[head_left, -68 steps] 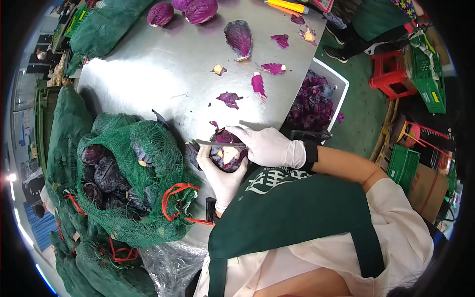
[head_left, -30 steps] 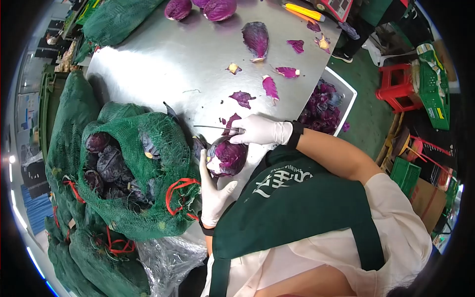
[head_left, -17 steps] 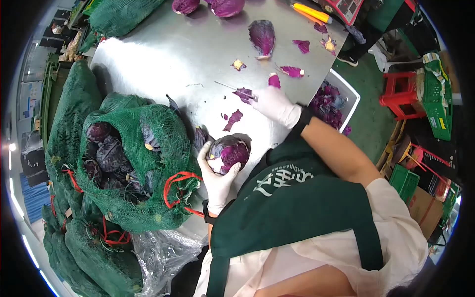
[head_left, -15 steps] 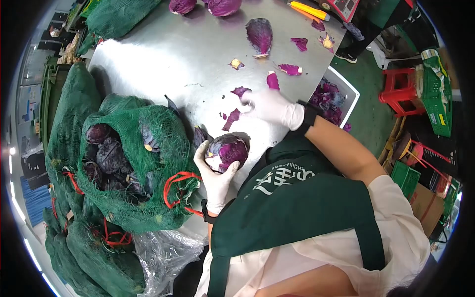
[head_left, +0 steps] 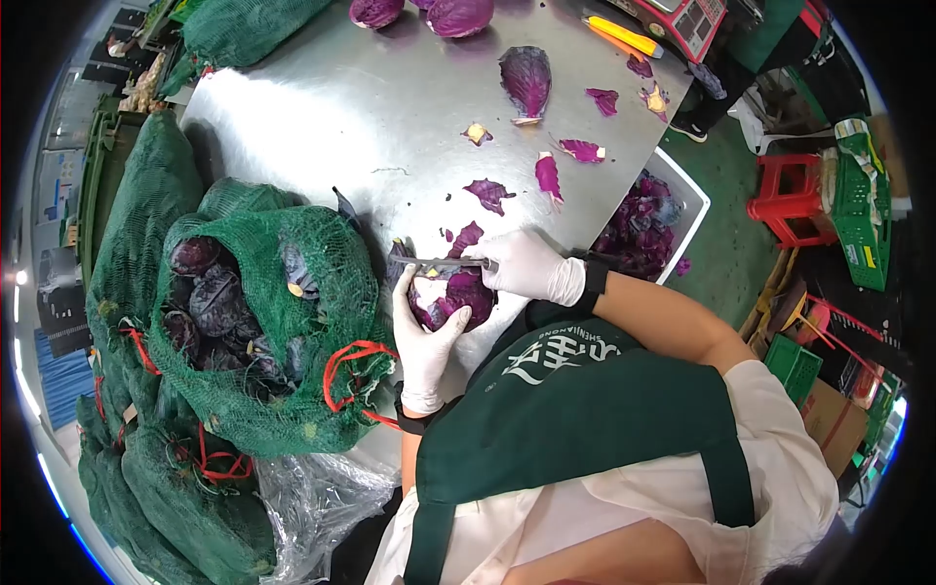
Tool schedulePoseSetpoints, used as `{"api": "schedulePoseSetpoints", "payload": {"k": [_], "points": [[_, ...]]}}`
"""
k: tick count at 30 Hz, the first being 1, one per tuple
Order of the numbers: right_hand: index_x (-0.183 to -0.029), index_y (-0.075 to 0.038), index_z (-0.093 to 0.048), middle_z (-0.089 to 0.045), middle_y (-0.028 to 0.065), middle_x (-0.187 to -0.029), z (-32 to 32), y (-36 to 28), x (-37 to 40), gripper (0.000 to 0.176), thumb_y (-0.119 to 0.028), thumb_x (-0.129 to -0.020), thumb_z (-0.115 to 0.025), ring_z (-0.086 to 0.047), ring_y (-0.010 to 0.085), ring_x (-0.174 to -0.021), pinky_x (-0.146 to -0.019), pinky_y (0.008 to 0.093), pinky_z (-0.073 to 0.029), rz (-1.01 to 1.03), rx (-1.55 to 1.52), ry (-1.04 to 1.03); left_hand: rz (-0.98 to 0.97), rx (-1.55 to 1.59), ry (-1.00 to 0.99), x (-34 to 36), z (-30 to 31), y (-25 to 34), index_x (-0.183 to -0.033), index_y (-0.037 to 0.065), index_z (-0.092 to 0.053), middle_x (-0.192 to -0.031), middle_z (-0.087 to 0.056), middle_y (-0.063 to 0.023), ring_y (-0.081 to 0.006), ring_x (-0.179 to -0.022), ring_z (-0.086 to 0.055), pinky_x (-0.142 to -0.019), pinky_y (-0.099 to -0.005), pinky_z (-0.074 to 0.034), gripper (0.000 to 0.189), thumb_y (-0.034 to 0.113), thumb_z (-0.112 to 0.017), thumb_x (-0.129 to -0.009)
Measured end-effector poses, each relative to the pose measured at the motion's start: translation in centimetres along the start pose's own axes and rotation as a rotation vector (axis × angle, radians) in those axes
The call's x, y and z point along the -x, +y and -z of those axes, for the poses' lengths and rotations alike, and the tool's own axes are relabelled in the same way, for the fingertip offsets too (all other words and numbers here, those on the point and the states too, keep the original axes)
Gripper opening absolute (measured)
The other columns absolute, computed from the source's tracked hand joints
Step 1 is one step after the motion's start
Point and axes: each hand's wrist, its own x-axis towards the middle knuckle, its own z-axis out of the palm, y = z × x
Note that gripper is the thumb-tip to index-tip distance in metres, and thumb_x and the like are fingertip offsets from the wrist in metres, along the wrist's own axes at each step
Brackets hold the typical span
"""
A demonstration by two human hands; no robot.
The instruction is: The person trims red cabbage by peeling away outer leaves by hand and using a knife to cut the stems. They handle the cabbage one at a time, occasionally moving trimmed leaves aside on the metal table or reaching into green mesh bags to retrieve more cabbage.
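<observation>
My left hand [head_left: 421, 349], in a white glove, is wrapped round a red cabbage [head_left: 456, 300] from its near left side. A pale cut patch shows on the cabbage. In my gloved right hand [head_left: 534, 269] is a knife [head_left: 441, 261]; its dark, narrow blade lies across the far side of the cabbage, its tip by the left fingertips. Just beyond the blade lies a torn purple leaf piece [head_left: 468, 237], with another leaf piece [head_left: 489, 195] farther off. The knife's handle is hidden in my fist.
An open green mesh sack [head_left: 263, 322] of cabbages stands at left, beside more filled sacks [head_left: 185, 497]. Leaf scraps and a large leaf [head_left: 526, 84] lie on the metal table [head_left: 322, 136]. A white bin [head_left: 690, 210] of trimmings stands at right. A yellow-handled tool [head_left: 624, 37] lies at the back.
My right hand has come down to the cabbage, bringing the knife blade across it. My left hand still grips the cabbage. The view has shifted slightly.
</observation>
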Motion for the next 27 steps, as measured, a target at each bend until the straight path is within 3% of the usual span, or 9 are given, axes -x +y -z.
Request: {"api": "schedulePoseSetpoints", "payload": {"k": [3, 7, 12, 16, 17, 20, 23, 24, 27], "points": [[-0.092, -0.008, -0.071, -0.066, 0.0125, -0.076, 0.3, 1.2, -1.3, 0.021, -0.02, -0.075, -0.068, -0.068, 0.0291, -0.074, -0.065, 0.0396, -0.054, -0.141, -0.038, 0.04, -0.086, 0.029, -0.09, -0.1, -0.2, -0.4, -0.144, -0.002, -0.039, -0.143, -0.047, -0.017, -0.0246, -0.128, -0.049, -0.11, -0.0377, -0.041, 0.09, 0.012, -0.089, -0.07], [-0.084, -0.007, -0.069, -0.066, 0.0156, -0.077, 1.1, 1.6, -2.2, 0.019, -0.022, -0.074, -0.069, -0.067, 0.0344, -0.075, -0.071, 0.043, -0.054, -0.275, 0.095, 0.074, -0.301, -0.424, -0.112, 0.3, -1.0, 0.5, -0.148, 0.003, -0.039, -0.148, -0.04, -0.0159, -0.0291, -0.138, -0.04, -0.117, -0.0411, -0.031, 0.101, 0.023, -0.093, -0.064], [-0.082, -0.007, -0.068, -0.069, 0.0157, -0.079, 0.8, 3.0, -2.6, 0.02, -0.026, -0.074, -0.069, -0.068, 0.0339, -0.077, -0.073, 0.0436, -0.053, -0.424, 0.135, 0.029, -0.191, -0.303, -0.188, 0.9, -1.0, 1.8, -0.147, 0.009, -0.043, -0.146, -0.039, -0.015, -0.0274, -0.138, -0.039, -0.117, -0.0406, -0.032, 0.1, 0.027, -0.093, -0.062], [-0.098, -0.01, -0.069, -0.071, 0.0139, -0.082, 3.1, 2.5, -2.7, 0.024, -0.027, -0.081, -0.071, -0.07, 0.0326, -0.08, -0.074, 0.0406, -0.055, -0.51, 0.119, 0.133, -0.169, -0.204, -0.144, 0.8, 0.7, 0.0, -0.146, 0.007, -0.043, -0.147, -0.037, -0.0146, -0.0298, -0.135, -0.042, -0.115, -0.0412, -0.035, 0.098, 0.017, -0.092, -0.062], [-0.112, -0.01, -0.065, -0.071, 0.0146, -0.086, 3.9, 1.8, -1.8, 0.033, -0.025, -0.083, -0.071, -0.07, 0.0313, -0.082, -0.074, 0.04, -0.056, -0.299, 0.006, 0.164, -0.118, -0.117, -0.138, 0.9, 1.1, -0.4, -0.146, 0.006, -0.041, -0.146, -0.037, -0.0138, -0.0295, -0.135, -0.042, -0.114, -0.0416, -0.035, 0.098, 0.018, -0.092, -0.063], [-0.13, -0.012, -0.056, -0.067, 0.0163, -0.104, 4.8, -2.5, 0.7, 0.047, -0.017, -0.085, -0.066, -0.069, 0.0346, -0.085, -0.073, 0.0422, -0.056, -0.134, -0.043, -0.208, -0.036, 0.005, -0.101, 1.1, 0.8, -0.1, -0.147, 0.005, -0.039, -0.143, -0.039, -0.0127, -0.0289, -0.133, -0.043, -0.113, -0.0419, -0.036, 0.098, 0.021, -0.092, -0.065], [-0.142, -0.007, -0.042, -0.061, 0.0222, -0.118, 3.7, -5.3, 2.1, 0.06, -0.012, -0.085, -0.061, -0.067, 0.0378, -0.081, -0.073, 0.0467, -0.056, -0.146, 0.018, -0.314, -0.074, -0.074, -0.034, 1.3, -0.2, -0.7, -0.147, 0.005, -0.038, -0.137, -0.04, -0.0128, -0.0289, -0.129, -0.044, -0.112, -0.0418, -0.036, 0.099, 0.024, -0.092, -0.066], [-0.137, 0.0, -0.046, -0.066, 0.0234, -0.101, 3.9, -5.7, 2.3, 0.057, -0.015, -0.083, -0.06, -0.068, 0.0371, -0.087, -0.075, 0.0438, -0.056, -0.12, 0.027, -0.278, -0.134, -0.186, 0.011, 1.5, -0.5, -1.0, -0.147, 0.005, -0.037, -0.134, -0.041, -0.0131, -0.0293, -0.128, -0.044, -0.111, -0.0418, -0.036, 0.1, 0.025, -0.093, -0.067], [-0.137, 0.001, -0.046, -0.066, 0.0224, -0.099, 3.5, -6.0, 2.5, 0.054, -0.013, -0.086, -0.057, -0.068, 0.0352, -0.086, -0.072, 0.0431, -0.057, -0.136, 0.075, -0.243, -0.176, -0.392, 0.056, 1.8, -1.2, 0.0, -0.145, 0.003, -0.038, -0.132, -0.04, -0.0156, -0.0309, -0.128, -0.041, -0.111, -0.0426, -0.033, 0.099, 0.025, -0.092, -0.066]]}}
